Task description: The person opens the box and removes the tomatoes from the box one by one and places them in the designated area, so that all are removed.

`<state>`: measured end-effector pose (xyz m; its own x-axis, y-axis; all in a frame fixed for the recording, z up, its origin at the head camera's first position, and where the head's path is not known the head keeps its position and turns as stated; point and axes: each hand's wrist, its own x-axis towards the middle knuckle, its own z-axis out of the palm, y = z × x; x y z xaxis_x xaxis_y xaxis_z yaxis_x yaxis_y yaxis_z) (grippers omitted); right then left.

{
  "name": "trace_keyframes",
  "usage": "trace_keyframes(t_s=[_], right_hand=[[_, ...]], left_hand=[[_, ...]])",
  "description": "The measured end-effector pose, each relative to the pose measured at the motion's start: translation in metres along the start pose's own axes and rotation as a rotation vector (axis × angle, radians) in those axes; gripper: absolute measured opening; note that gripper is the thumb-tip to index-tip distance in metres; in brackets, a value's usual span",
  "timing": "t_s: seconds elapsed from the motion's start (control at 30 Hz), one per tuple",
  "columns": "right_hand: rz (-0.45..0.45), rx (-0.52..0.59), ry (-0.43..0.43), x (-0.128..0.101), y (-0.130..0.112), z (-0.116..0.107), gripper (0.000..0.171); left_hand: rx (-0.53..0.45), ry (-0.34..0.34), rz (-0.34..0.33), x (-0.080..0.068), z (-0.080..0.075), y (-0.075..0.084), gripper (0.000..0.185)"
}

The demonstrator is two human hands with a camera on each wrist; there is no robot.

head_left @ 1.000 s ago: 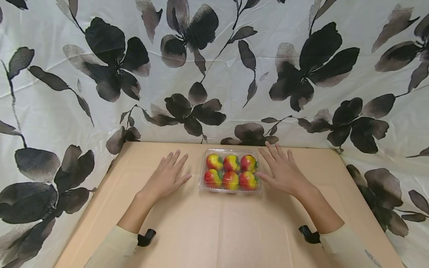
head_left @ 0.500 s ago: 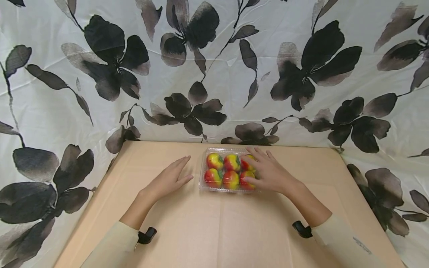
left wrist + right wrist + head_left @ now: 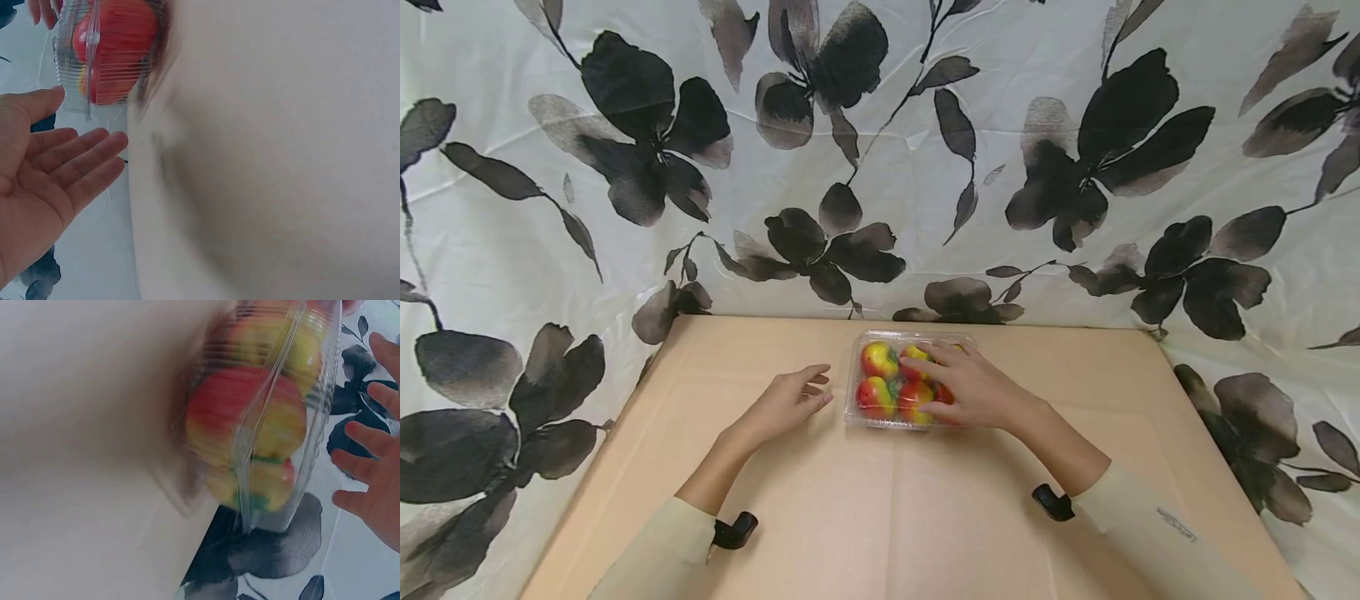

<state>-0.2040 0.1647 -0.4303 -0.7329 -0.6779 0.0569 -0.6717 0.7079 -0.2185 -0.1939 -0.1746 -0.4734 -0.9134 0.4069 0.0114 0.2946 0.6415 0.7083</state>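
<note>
A clear plastic clamshell box [image 3: 887,379] with several red-and-yellow fruits stands at the back middle of the cardboard sheet [image 3: 865,500]. My right hand [image 3: 962,387] lies over the box's right half, fingers spread across the lid and thumb at its front edge. It hides the right-hand fruits. In the right wrist view the box [image 3: 262,425] is blurred and the straight fingers [image 3: 369,481] stand just off the lid. My left hand [image 3: 786,402] rests on the cardboard just left of the box, holding nothing. The left wrist view shows its open palm [image 3: 44,187] facing the box [image 3: 106,50].
White cloth printed with black flowers [image 3: 880,167] hangs behind the cardboard and drapes down both sides. The cardboard's edges run along the left and right near the cloth. Black wrist-camera mounts [image 3: 733,531] [image 3: 1051,502] sit at both cuffs.
My right hand has slid left from beside the box onto its lid. My left hand has turned a little on its edge, fingers closer together, and stayed beside the box.
</note>
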Motion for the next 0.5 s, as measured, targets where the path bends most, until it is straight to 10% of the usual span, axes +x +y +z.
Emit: trace_keyframes(t_s=[0.2,0.5], right_hand=[[-0.030,0.026,-0.038,0.009,-0.012,0.006,0.068],[-0.092,0.030,-0.017,0.021,-0.030,0.015,0.067]], left_hand=[[-0.036,-0.002,-0.011,0.003,0.005,0.000,0.040],[-0.374,-0.096,-0.101,0.000,0.010,-0.001,0.039]])
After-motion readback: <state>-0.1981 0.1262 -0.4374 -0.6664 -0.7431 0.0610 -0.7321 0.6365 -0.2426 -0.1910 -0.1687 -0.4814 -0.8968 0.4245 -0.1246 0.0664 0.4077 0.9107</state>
